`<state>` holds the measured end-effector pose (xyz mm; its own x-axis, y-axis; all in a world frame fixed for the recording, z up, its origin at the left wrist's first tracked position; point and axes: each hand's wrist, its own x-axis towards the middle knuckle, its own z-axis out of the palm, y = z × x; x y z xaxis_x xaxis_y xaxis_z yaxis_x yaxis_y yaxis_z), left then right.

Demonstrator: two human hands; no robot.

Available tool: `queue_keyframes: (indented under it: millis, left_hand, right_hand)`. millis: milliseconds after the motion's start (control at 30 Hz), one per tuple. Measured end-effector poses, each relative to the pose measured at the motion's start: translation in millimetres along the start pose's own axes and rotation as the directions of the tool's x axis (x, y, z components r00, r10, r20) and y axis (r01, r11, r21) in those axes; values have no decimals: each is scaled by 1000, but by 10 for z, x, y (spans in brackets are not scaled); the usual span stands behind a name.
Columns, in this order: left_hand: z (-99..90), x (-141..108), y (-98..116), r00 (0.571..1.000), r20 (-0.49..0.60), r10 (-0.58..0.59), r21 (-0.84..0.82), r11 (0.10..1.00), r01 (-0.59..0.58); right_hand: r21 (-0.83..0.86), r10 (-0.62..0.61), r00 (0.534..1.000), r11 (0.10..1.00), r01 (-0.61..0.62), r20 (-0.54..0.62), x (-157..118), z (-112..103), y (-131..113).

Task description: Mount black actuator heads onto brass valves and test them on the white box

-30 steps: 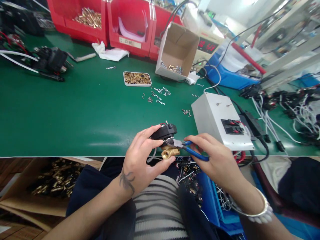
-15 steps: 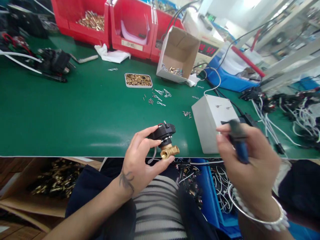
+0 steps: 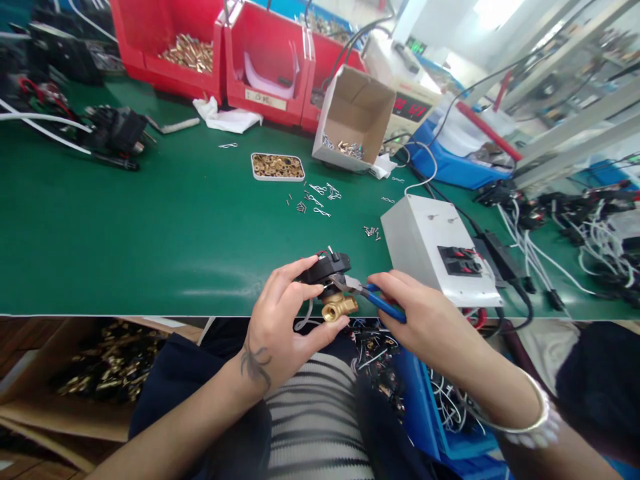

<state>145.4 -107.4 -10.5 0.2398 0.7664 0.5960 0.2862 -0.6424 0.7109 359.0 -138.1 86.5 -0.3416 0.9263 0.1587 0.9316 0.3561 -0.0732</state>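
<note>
At the front edge of the green bench, my left hand (image 3: pixel 287 310) is closed around a small motorized valve, with a black actuator (image 3: pixel 325 268) on top and a brass valve body (image 3: pixel 339 307) below. My right hand (image 3: pixel 425 313) grips blue-handled pliers (image 3: pixel 383 301). Their metal jaws meet the black collar between actuator and brass body; what exactly they bite on is too small to tell. A grey cable hangs from the valve behind my left fingers.
Behind lie loose spring clips (image 3: pixel 320 193), small pins (image 3: pixel 371 232) and a white tray (image 3: pixel 253 175) of brass parts. A grey switch box (image 3: pixel 425 233) stands close right of my right hand. Red bins (image 3: pixel 170 73) and a cardboard box (image 3: pixel 345 110) line the back.
My right hand has moved left with the pliers, from in front of the grey box to the valve, and the jaws now touch it. My left hand has barely moved.
</note>
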Motion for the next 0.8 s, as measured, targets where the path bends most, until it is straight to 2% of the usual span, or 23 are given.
queue_keyframes:
  millis: [33, 67, 100, 167, 200, 233, 300, 333, 367, 400, 433, 500, 533, 567, 600, 633, 667, 700, 733, 767, 800]
  left_hand:
    - [2, 0, -1, 1000, 1, 2, 3, 1000, -2]
    - [4, 0, -2, 1000, 2, 3, 4, 1000, -3]
    - [6, 0, -3, 1000, 3, 1, 1, 1000, -1]
    - [10, -2, -4, 1000, 3, 1, -8, 1000, 0]
    - [11, -4, -5, 1000, 2, 2, -12, 1000, -2]
    - [11, -6, -6, 1000, -1, 6, -12, 1000, -6]
    - [9, -10, -6, 1000, -7, 12, -9, 1000, -12]
    - [8, -11, -6, 1000, -8, 12, -8, 1000, -12]
    - [7, -11, -6, 1000, -10, 10, -10, 1000, -10]
    - [7, -11, -6, 1000, -12, 8, -14, 1000, -8]
    - [8, -9, -6, 1000, -12, 6, -18, 1000, -6]
    - [12, -6, -5, 1000, -12, 9, -22, 1000, -9]
    - [14, -5, -5, 1000, -13, 12, -20, 1000, -13]
    - [16, -5, -5, 1000, -13, 16, -17, 1000, -16]
    - [17, -5, -6, 1000, -13, 18, -13, 1000, -19]
    - [17, -6, -6, 1000, -13, 19, -10, 1000, -19]
    - [17, -7, -7, 1000, -12, 15, -8, 1000, -15]
    - [17, -8, -8, 1000, -13, 9, -7, 1000, -9]
    - [16, -9, -10, 1000, -15, 5, -7, 1000, -5]
    - [16, -10, -11, 1000, -15, 2, -9, 1000, -2]
    - [15, -10, -12, 1000, -16, 2, -13, 1000, -2]
  right_hand:
    - [-7, -2, 1000, 1000, 2, 25, 6, -15, 4]
    - [1, 29, 999, 1000, -29, -33, 11, -32, 4]
    - [23, 81, 986, 997, -78, -143, 14, -45, -1]
    - [90, 179, 916, 984, -156, -360, 17, -42, -16]
    - [108, 185, 906, 982, -155, -381, 17, -23, -21]
    - [103, 158, 930, 986, -130, -332, 16, 3, -20]
    - [56, 49, 994, 997, -44, -100, 9, 45, -3]
    - [31, 10, 1000, 999, -10, -5, 3, 50, 9]
    - [9, 7, 1000, 1000, -7, 22, -6, 41, 20]
    - [-6, 42, 998, 999, -42, -40, -14, 23, 26]
    - [-4, 105, 979, 994, -107, -174, -22, 3, 24]
    - [46, 232, 850, 970, -239, -473, -26, -19, 3]
    - [62, 242, 810, 967, -248, -535, -21, -12, -12]
    - [53, 214, 832, 974, -218, -512, -12, 3, -25]
    - [26, 150, 897, 988, -153, -416, 0, 22, -34]
    - [1, 61, 962, 998, -63, -266, 11, 37, -36]
    - [-15, -16, 992, 1000, 14, -123, 19, 42, -34]
    - [-24, -46, 998, 999, 45, -49, 23, 35, -27]
    - [-30, -31, 997, 999, 29, -73, 21, 19, -21]
    - [-28, 18, 984, 999, -24, -179, 15, -2, -15]
    - [-10, 95, 943, 995, -104, -318, 8, -19, -13]
